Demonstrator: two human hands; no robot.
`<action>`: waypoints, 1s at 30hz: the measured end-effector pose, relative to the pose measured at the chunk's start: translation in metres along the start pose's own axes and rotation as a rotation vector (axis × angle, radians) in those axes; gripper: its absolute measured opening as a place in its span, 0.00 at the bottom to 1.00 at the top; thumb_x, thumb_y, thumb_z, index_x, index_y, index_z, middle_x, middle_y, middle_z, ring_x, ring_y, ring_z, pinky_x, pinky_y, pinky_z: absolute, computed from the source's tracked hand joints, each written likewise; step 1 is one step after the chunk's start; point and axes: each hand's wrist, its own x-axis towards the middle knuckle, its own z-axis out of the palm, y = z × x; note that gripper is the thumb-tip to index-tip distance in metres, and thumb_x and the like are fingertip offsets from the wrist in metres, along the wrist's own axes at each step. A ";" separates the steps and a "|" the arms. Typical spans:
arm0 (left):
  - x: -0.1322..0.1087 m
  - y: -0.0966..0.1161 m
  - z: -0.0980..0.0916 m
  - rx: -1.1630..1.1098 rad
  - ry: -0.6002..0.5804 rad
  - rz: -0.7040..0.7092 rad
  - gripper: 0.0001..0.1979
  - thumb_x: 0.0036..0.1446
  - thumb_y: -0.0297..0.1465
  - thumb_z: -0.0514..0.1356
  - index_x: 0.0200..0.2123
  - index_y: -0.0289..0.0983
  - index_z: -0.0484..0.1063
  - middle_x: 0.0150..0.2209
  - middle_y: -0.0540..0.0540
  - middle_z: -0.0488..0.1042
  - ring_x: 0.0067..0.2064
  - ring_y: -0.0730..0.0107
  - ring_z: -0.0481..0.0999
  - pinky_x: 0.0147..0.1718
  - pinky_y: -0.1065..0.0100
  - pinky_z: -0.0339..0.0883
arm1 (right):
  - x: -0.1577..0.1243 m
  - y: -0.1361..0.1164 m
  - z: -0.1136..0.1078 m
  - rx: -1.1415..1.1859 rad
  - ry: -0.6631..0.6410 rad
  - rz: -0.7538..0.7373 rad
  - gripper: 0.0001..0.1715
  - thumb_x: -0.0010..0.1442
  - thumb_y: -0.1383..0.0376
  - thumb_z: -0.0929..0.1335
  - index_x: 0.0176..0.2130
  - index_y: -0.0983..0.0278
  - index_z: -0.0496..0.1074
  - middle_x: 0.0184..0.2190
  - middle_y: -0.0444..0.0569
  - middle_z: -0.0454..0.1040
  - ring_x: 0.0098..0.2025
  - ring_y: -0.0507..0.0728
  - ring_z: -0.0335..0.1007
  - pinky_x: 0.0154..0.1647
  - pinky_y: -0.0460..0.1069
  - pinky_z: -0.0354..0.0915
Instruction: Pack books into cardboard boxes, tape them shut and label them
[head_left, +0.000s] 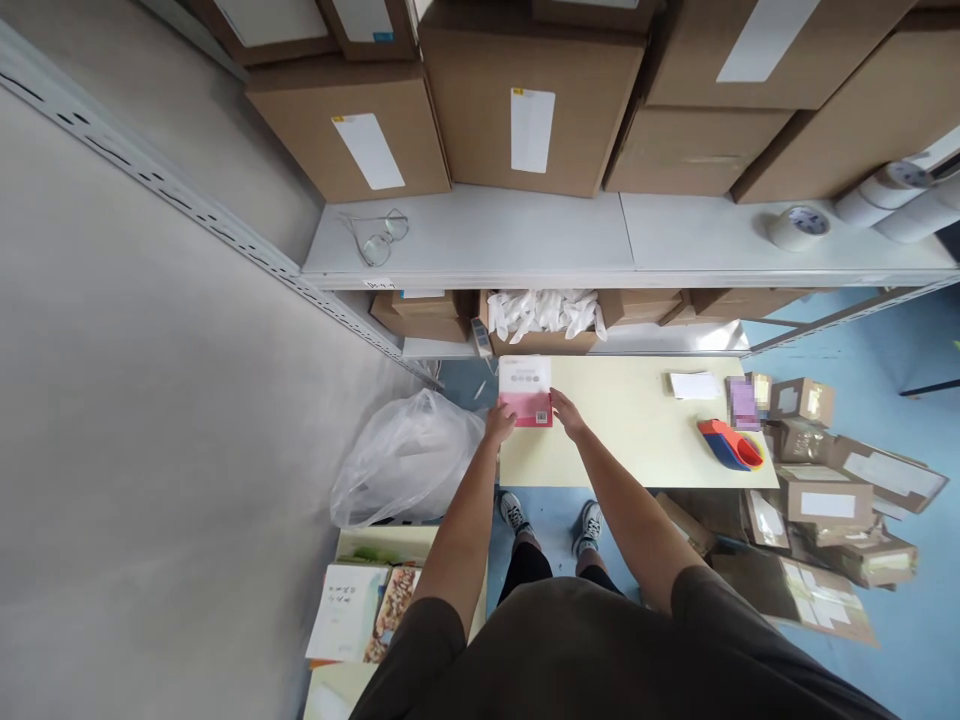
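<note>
A white and pink book (525, 375) with a barcode at its lower corner is at the left end of the cream table (615, 430). My left hand (501, 420) grips its lower left edge, the thumb over the cover. On the opposite side, my right hand (567, 413) holds the right edge between its fingers. Whether the book rests on the tabletop or is slightly raised I cannot tell.
White slips (694, 386) and a red and blue tape dispenser (727, 446) lie on the table's right part. A plastic bag (412, 455) bulges at left. Cardboard boxes (825, 495) are piled at right. Eyeglasses (379, 240) and tape rolls (799, 228) sit on the shelf.
</note>
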 end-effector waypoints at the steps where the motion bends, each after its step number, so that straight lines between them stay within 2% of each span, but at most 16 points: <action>1: -0.003 -0.002 0.002 -0.035 0.021 0.034 0.08 0.61 0.31 0.65 0.43 0.40 0.82 0.59 0.41 0.76 0.61 0.55 0.75 0.68 0.54 0.64 | -0.004 0.000 -0.002 0.021 0.013 0.001 0.40 0.60 0.49 0.73 0.67 0.59 0.74 0.66 0.57 0.75 0.69 0.72 0.69 0.66 0.64 0.68; 5: -0.021 -0.002 0.002 -0.244 0.144 0.157 0.15 0.60 0.36 0.68 0.50 0.39 0.83 0.60 0.37 0.77 0.65 0.47 0.72 0.70 0.48 0.62 | -0.026 0.002 -0.012 0.089 0.082 -0.027 0.45 0.54 0.48 0.76 0.67 0.57 0.73 0.71 0.56 0.70 0.75 0.72 0.61 0.73 0.67 0.60; 9: -0.036 0.013 -0.012 -0.345 0.212 0.199 0.18 0.63 0.39 0.65 0.53 0.39 0.82 0.61 0.37 0.78 0.67 0.48 0.72 0.72 0.47 0.59 | -0.050 -0.004 -0.026 0.043 0.058 -0.126 0.40 0.57 0.46 0.74 0.65 0.55 0.76 0.70 0.55 0.71 0.72 0.71 0.65 0.72 0.69 0.62; 12: -0.048 0.033 -0.026 -0.360 0.264 0.208 0.19 0.63 0.39 0.65 0.56 0.40 0.81 0.65 0.37 0.75 0.71 0.47 0.68 0.73 0.47 0.57 | -0.067 -0.013 -0.041 -0.057 0.066 -0.206 0.35 0.61 0.48 0.71 0.64 0.54 0.76 0.70 0.54 0.71 0.73 0.69 0.65 0.72 0.67 0.64; 15: -0.066 0.061 -0.039 -0.370 0.307 0.228 0.22 0.65 0.41 0.65 0.60 0.41 0.79 0.71 0.38 0.68 0.74 0.48 0.64 0.74 0.48 0.56 | -0.083 -0.028 -0.063 -0.193 0.091 -0.301 0.33 0.64 0.53 0.69 0.66 0.54 0.74 0.74 0.52 0.66 0.75 0.67 0.61 0.73 0.65 0.63; 19: -0.101 0.106 -0.043 -0.400 0.362 0.270 0.24 0.68 0.42 0.63 0.64 0.43 0.76 0.74 0.40 0.65 0.76 0.51 0.60 0.74 0.53 0.57 | -0.105 -0.054 -0.103 -0.319 0.097 -0.418 0.34 0.66 0.56 0.68 0.68 0.54 0.71 0.75 0.52 0.63 0.74 0.66 0.63 0.71 0.64 0.66; 22: -0.133 0.132 -0.032 -0.418 0.416 0.256 0.26 0.68 0.43 0.63 0.67 0.45 0.74 0.74 0.40 0.65 0.77 0.50 0.59 0.72 0.53 0.59 | -0.120 -0.066 -0.133 -0.372 0.083 -0.520 0.34 0.67 0.56 0.67 0.69 0.54 0.70 0.75 0.52 0.64 0.73 0.67 0.65 0.67 0.63 0.70; 24: -0.157 0.139 -0.017 -0.425 0.450 0.230 0.27 0.68 0.44 0.63 0.68 0.46 0.72 0.74 0.40 0.65 0.77 0.51 0.60 0.71 0.53 0.62 | -0.126 -0.066 -0.150 -0.401 0.048 -0.584 0.33 0.67 0.55 0.67 0.69 0.53 0.70 0.75 0.52 0.64 0.72 0.67 0.66 0.65 0.63 0.72; 30: -0.250 0.132 0.041 -0.460 0.505 0.035 0.28 0.69 0.42 0.63 0.69 0.45 0.71 0.74 0.39 0.66 0.74 0.51 0.66 0.67 0.52 0.67 | -0.139 -0.038 -0.182 -0.510 -0.084 -0.688 0.35 0.67 0.53 0.67 0.70 0.54 0.70 0.78 0.53 0.58 0.70 0.68 0.70 0.60 0.62 0.75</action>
